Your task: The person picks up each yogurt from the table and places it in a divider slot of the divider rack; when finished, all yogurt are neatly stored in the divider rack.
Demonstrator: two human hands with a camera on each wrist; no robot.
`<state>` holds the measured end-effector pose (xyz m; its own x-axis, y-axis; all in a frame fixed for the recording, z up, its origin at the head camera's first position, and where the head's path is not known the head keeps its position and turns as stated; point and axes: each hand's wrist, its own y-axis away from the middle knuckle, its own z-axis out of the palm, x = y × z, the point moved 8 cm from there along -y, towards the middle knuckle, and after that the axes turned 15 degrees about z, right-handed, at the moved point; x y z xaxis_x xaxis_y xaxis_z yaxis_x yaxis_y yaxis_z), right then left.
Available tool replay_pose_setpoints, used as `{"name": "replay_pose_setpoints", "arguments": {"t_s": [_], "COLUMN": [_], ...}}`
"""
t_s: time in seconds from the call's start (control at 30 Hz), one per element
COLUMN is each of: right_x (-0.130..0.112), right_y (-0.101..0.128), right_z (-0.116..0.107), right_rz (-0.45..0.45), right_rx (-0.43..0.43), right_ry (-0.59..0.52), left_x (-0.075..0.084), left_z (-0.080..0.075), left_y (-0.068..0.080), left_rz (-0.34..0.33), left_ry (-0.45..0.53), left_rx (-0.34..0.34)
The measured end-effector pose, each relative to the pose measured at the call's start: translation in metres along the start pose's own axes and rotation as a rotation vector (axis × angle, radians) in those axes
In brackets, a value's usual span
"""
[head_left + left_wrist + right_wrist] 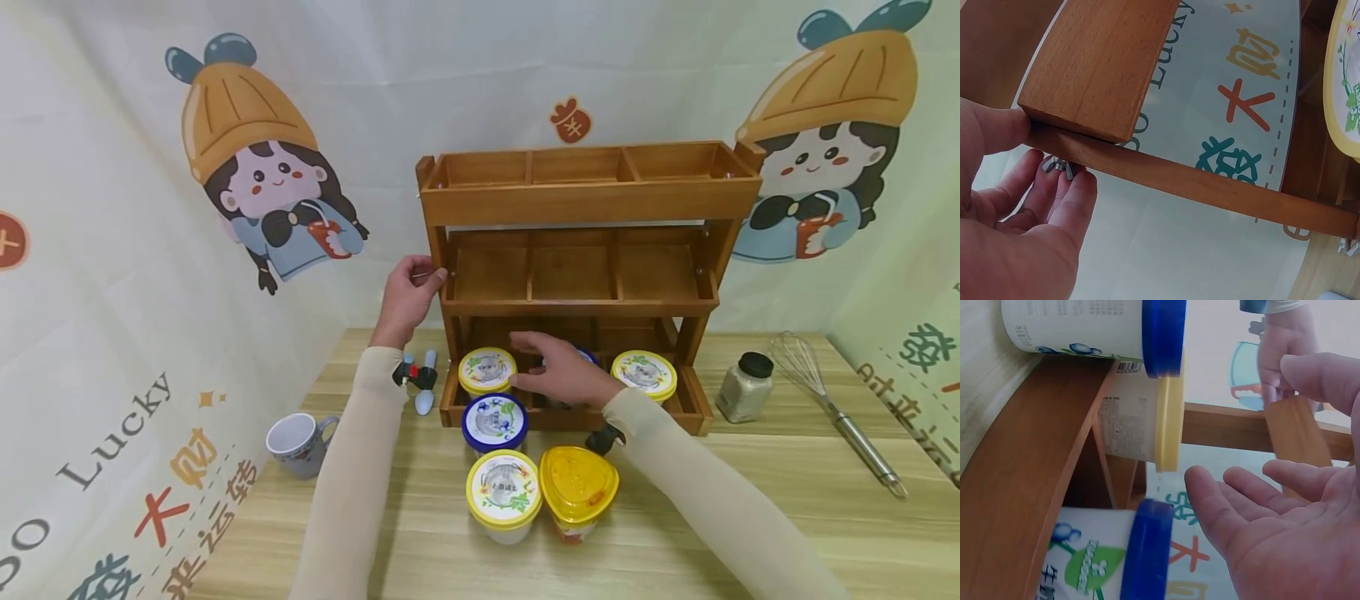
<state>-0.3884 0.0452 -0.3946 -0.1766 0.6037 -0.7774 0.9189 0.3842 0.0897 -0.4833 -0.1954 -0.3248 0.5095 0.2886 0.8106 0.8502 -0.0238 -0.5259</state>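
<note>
Holding the brown wooden three-shelf rack (577,275) by its side post, left of the frame's middle, with my left hand (408,296), I float my loose, empty right hand (558,371) over the blue-lidded white tub (1141,550) on the bottom shelf, so I guess grabbing it comes next.

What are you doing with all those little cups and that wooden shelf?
A person is standing at a table with a wooden rack. The left hand grips the rack's left post, fingers by a metal wing nut. The right hand hovers open over a blue-lidded cup in the bottom tier's middle slot. Two yellow-lidded cups sit in the slots either side. Three more cups wait on the table in front of the rack.
</note>
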Motion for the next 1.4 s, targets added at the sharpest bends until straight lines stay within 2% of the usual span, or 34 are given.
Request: {"name": "replay_pose_setpoints", "arguments": {"t_s": [0.33, 0.6, 0.93, 1.4], "right_x": [0.006, 0.014, 0.018, 0.042], "right_y": [0.035, 0.058, 0.087, 0.120], "right_z": [-0.018, -0.023, -0.019, -0.003], "right_rz": [-0.070, -0.085, -0.167, -0.171], "right_rx": [0.011, 0.029, 0.033, -0.011], "right_ry": [-0.028, -0.022, -0.030, -0.006], "left_x": [0.000, 0.001, 0.001, 0.000], "left_z": [0.000, 0.001, 0.001, 0.002], "left_y": [0.000, 0.000, 0.000, 0.000], "left_rz": [-0.009, -0.009, 0.006, -0.004], "left_ry": [-0.008, 0.002, -0.003, -0.001], "left_rx": [-0.003, 0.001, 0.009, 0.007]}}
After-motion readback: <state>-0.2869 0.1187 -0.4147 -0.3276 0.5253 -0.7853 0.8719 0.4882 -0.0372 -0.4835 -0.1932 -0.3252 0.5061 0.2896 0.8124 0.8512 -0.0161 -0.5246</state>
